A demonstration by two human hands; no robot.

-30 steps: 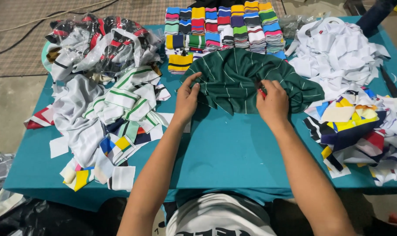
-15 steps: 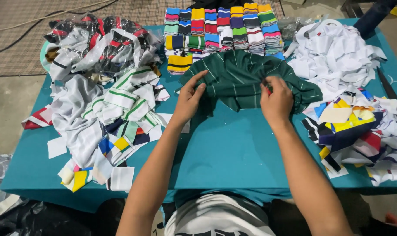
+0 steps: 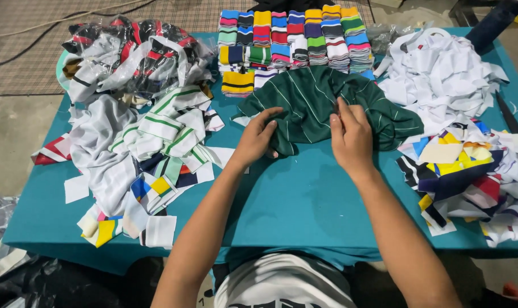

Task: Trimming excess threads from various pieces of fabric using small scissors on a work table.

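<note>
A dark green shirt with thin white stripes (image 3: 310, 100) lies bunched in the middle of a teal table (image 3: 304, 205). My left hand (image 3: 259, 137) grips its near left edge, fingers curled into the cloth. My right hand (image 3: 350, 134) pinches the fabric near the shirt's middle, with a thin dark tool held between thumb and fingers. Both forearms reach in from the bottom of the view.
Rows of folded striped knit pieces (image 3: 293, 34) in many colours sit behind the shirt. A white cloth heap (image 3: 441, 74) lies at the right back, multicoloured scraps (image 3: 470, 177) at the right, striped cloth pieces (image 3: 145, 148) and plastic-bagged garments (image 3: 128, 51) at the left.
Both hands have drawn the green shirt slightly toward me and bunched it more; the left hand now grips the near edge lower down.
</note>
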